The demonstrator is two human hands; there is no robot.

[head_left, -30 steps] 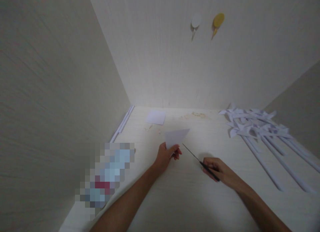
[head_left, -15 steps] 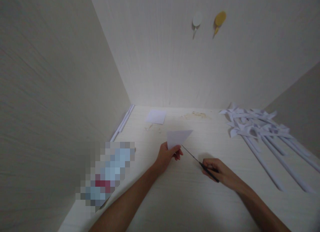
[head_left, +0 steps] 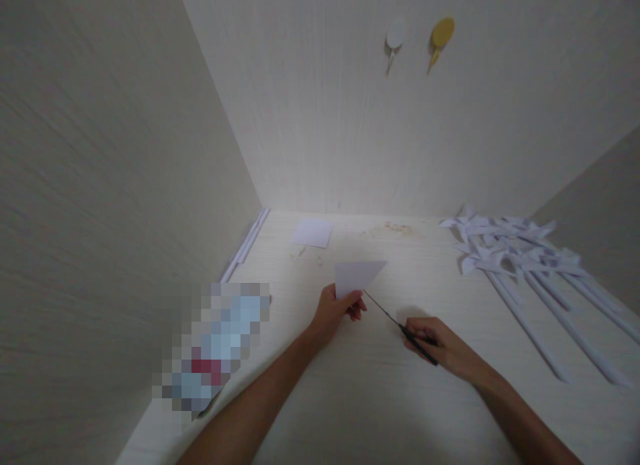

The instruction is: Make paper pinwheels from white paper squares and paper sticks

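Observation:
In the head view, my left hand [head_left: 336, 311] pinches a folded, triangular piece of white paper [head_left: 357, 275] between thumb and fingers, its long point aimed right. A pair of scissors [head_left: 419, 345] with black handles is gripped in my right hand [head_left: 434, 341]. The thin blades slant up to the left, and their tip lies at the paper's lower edge beside my left thumb. Whether the blades have the paper between them is too small to tell. Beyond the hands a flat white paper square [head_left: 313, 232] rests on the table.
Several white paper pinwheels [head_left: 515, 251] with rolled paper sticks [head_left: 530, 331] lie at the right. Paper rolls [head_left: 250, 235] line the left wall, near a blurred-out item [head_left: 225, 345]. Small scraps [head_left: 399, 229] sit toward the back wall, which bears a white hook [head_left: 395, 35] and a yellow hook [head_left: 443, 33].
The folded paper has shifted very slightly to the right. Both hands and the scissors otherwise keep almost the same position.

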